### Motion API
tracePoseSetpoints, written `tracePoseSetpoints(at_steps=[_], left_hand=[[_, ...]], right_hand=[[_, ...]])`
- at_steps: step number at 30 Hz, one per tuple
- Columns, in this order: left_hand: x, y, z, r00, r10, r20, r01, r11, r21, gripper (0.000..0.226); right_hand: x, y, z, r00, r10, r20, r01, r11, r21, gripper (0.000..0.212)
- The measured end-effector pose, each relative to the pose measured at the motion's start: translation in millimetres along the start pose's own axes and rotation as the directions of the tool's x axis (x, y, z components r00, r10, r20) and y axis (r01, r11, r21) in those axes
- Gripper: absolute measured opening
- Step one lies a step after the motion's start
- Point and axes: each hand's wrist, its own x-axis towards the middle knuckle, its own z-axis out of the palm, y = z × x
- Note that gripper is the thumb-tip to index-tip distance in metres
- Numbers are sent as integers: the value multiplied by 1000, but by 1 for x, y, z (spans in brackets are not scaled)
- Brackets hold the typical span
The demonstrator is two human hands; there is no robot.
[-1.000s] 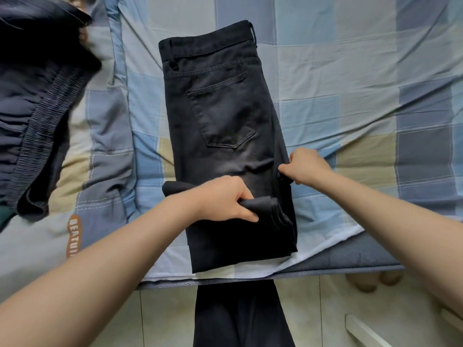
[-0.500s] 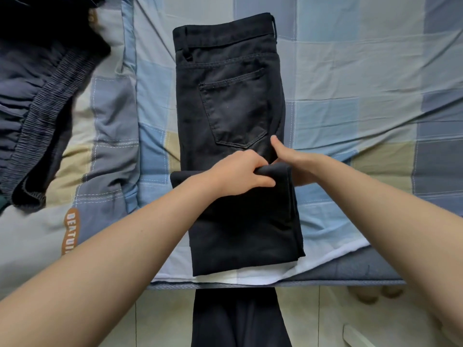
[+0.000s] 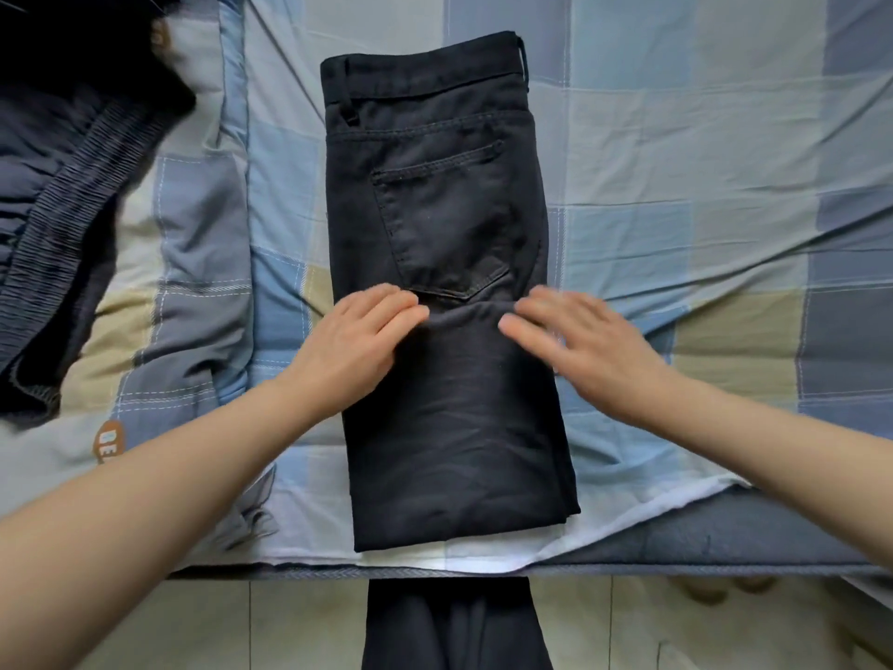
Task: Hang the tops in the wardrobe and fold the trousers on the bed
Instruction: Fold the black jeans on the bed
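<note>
Black trousers [image 3: 435, 195] lie lengthwise on the checked bed sheet [image 3: 676, 162], waistband at the far end and back pocket facing up. Their legs are folded up over the lower half, the folded edge lying just below the pocket. My left hand [image 3: 357, 340] rests flat on the left part of that folded edge with fingers straight. My right hand [image 3: 575, 336] lies flat on the right part, fingers spread and blurred. Neither hand grips the cloth.
A dark blue garment with a ribbed elastic band [image 3: 58, 210] lies heaped at the left of the bed. The near bed edge [image 3: 676, 568] runs across the bottom. Below it, dark fabric [image 3: 454, 626] hangs over the tiled floor [image 3: 193, 626].
Both hands carried the trouser legs' end up toward the pocket, let go of it, and now lie flat on the folded edge. The camera has moved closer.
</note>
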Motion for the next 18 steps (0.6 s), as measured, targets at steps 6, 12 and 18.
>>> tracePoseSetpoints(at_steps=[6,12,18], left_hand=[[-60,-29,6,831,324,452,-449,870,202,88],[-36,-31,32,884,266,384,-375,895,242,66],[-28,-39,24,840,303,451,-409,898,160,64]], right_hand=[[-6,17,35,869,-371,328,471,823,-318,72],[1,24,63,894,-362,264,438,829,-349,57],[2,21,63,915,-269,300,343,911,-229,56]])
